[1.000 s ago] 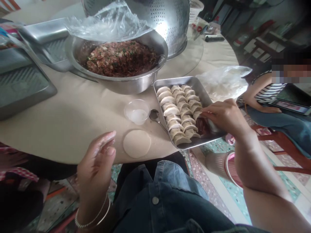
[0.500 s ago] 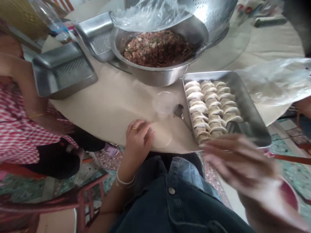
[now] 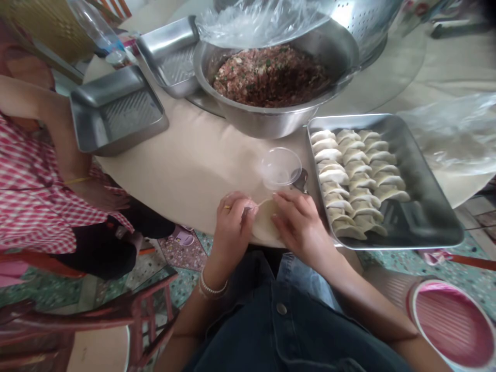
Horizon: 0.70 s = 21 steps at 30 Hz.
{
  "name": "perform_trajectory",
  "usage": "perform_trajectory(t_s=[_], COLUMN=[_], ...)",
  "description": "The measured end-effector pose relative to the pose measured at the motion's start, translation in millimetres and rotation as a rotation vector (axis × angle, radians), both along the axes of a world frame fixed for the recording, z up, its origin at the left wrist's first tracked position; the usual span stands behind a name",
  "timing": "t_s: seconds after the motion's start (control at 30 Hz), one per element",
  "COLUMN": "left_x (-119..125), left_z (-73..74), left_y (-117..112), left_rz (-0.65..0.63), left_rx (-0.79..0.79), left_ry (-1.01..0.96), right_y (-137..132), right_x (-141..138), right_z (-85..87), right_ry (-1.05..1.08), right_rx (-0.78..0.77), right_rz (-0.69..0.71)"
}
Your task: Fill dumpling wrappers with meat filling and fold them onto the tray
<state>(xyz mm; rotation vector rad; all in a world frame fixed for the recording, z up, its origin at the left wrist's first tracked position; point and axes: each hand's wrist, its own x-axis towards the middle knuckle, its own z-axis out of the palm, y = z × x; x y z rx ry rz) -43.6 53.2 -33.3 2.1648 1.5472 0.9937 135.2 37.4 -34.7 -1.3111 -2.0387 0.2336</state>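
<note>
A thin round dumpling wrapper [image 3: 265, 223] spans the gap between my hands at the table's front edge. My left hand [image 3: 234, 222] has its fingers curled on the wrapper's left side. On the other side, my right hand [image 3: 300, 222] pinches the wrapper's edge with fingers and thumb. Just beyond the hands stands a small clear plastic bowl [image 3: 280, 166], with a spoon [image 3: 300, 181] beside it, its handle mostly hidden. To the right, a metal tray [image 3: 430, 206] holds folded dumplings [image 3: 356, 173] in rows. Behind is a large steel bowl [image 3: 263, 124] of minced meat filling [image 3: 267, 75].
Two metal trays [image 3: 116, 116] stand at the left, near a plastic bottle [image 3: 91, 26]. Plastic film [image 3: 263, 23] covers the steel bowl's back, by a colander [image 3: 360, 26]. A plastic bag [image 3: 453, 134] lies right. A person in checkered clothing [image 3: 31, 191] sits left. A bin [image 3: 449, 320] stands below.
My right hand has come from over the dumpling tray's front corner to the wrapper beside my left hand. The left hand stays at the wrapper, and the whole view has shifted slightly.
</note>
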Motion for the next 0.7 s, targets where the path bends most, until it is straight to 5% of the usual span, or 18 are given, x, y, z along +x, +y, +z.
perform_trajectory(t_s=[0.23,0.7], left_x=[-10,-8], left_z=[0.7,-4.5], left_y=[-10,-8], left_rz=[-0.056,-0.068], left_rx=[-0.107,-0.003], left_ry=[-0.108,-0.053], right_y=[-1,10], right_x=[-2,-9], right_z=[-4.1,1.6], right_ry=[-0.02,-0.093], right_rx=[0.014,0.054], right_rz=[-0.026,-0.063])
